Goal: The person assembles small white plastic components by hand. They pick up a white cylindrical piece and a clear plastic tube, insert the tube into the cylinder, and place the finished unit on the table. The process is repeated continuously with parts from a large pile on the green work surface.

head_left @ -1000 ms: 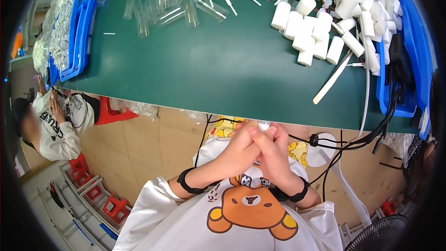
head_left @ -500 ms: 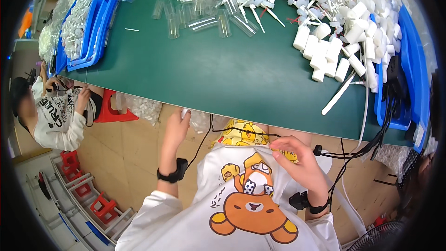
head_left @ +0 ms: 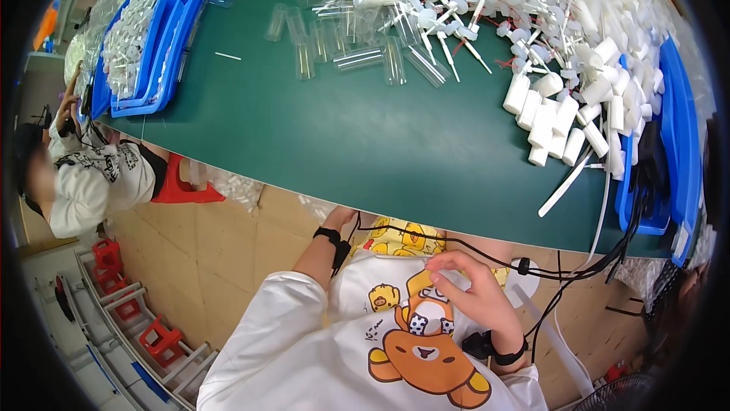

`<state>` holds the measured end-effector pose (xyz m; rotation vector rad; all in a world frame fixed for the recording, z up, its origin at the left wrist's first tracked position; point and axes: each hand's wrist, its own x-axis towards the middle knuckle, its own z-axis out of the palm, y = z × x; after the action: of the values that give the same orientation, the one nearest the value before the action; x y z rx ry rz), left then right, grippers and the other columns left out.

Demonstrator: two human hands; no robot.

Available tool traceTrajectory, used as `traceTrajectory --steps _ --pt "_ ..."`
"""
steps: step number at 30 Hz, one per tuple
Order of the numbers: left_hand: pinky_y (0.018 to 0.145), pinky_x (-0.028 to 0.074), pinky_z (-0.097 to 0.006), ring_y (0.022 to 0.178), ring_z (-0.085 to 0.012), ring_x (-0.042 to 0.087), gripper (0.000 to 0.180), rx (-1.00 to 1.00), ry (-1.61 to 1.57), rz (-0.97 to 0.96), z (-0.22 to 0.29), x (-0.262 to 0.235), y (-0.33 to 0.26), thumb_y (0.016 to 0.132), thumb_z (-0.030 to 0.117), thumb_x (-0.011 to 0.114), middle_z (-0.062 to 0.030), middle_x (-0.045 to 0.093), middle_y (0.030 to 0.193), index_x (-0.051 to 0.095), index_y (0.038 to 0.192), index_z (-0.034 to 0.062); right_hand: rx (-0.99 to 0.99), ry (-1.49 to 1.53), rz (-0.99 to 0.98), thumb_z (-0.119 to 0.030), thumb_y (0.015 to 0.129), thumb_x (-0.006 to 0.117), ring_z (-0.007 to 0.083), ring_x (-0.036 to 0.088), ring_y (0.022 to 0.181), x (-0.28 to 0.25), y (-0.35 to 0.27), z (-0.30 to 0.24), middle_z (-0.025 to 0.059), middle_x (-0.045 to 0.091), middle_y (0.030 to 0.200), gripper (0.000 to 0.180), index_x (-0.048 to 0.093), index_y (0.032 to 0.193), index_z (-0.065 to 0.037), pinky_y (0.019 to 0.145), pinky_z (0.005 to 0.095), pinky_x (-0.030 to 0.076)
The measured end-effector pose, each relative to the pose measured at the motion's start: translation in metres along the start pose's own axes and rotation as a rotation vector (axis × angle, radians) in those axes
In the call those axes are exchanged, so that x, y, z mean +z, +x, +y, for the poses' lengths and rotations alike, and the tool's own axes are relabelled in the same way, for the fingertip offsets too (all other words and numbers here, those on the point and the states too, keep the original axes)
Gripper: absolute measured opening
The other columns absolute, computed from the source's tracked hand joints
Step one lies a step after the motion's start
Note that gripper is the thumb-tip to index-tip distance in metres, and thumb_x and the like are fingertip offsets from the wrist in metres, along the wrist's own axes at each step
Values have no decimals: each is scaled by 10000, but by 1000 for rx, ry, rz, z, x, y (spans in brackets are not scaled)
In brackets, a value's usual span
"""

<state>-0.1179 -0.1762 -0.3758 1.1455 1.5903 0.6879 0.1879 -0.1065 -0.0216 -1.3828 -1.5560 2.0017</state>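
My left hand (head_left: 340, 218) reaches to the table's front edge, and its fingers are hidden beneath that edge, so what it holds, if anything, does not show. Over my lap, just in front of the white shirt, my right hand (head_left: 473, 287) is loosely bent, thumb apart from the fingers, with nothing visible in it. On the green table (head_left: 334, 145) beyond lie clear plastic tubes (head_left: 357, 58), thin white stems with discs and red wires (head_left: 456, 27), and a heap of white cylinders (head_left: 544, 123). Neither hand touches these.
Blue trays (head_left: 156, 69) of small white parts stand at the left, and another blue tray (head_left: 677, 137) is at the right. Black cables (head_left: 487, 251) cross above my lap. A white strip (head_left: 564, 184) lies near the right edge. Another person (head_left: 84, 183) sits at left.
My left hand, earlier gripping a small white piece in view, has moved right and under the table's edge. My right hand has shifted slightly down. The view has tilted a little.
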Motion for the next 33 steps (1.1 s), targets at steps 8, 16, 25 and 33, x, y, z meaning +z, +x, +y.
traceTrajectory --steps 8,16,25,33 --pt "855 456 -412 1013 -381 568 277 -52 132 -195 -22 20 3 821 158 559 -218 606 1077 594 1034 -15 78 9 -48 -111 873 593 161 577 990 4 8 -1 84 623 992 190 580 1009 21 909 296 429" --pt "807 493 -351 997 -278 616 261 -440 892 -221 -105 1 -30 827 151 544 -141 639 1066 622 1048 37 72 -20 -54 -120 872 594 159 585 972 5 11 -6 85 630 976 182 586 989 20 891 293 438" --pt "676 530 -296 948 -188 641 334 -600 1157 -77 -71 -3 -26 807 311 604 -61 608 1135 618 1105 159 18 -72 -55 -170 865 601 213 608 919 8 11 -5 128 625 947 241 559 996 28 813 300 470" --pt "893 449 -392 1149 -260 522 1054 -764 1325 -64 -11 -57 -55 618 535 724 -108 285 1449 194 1434 129 -13 -73 -65 -179 870 595 229 609 919 9 15 -8 137 623 943 249 554 997 31 819 310 468"
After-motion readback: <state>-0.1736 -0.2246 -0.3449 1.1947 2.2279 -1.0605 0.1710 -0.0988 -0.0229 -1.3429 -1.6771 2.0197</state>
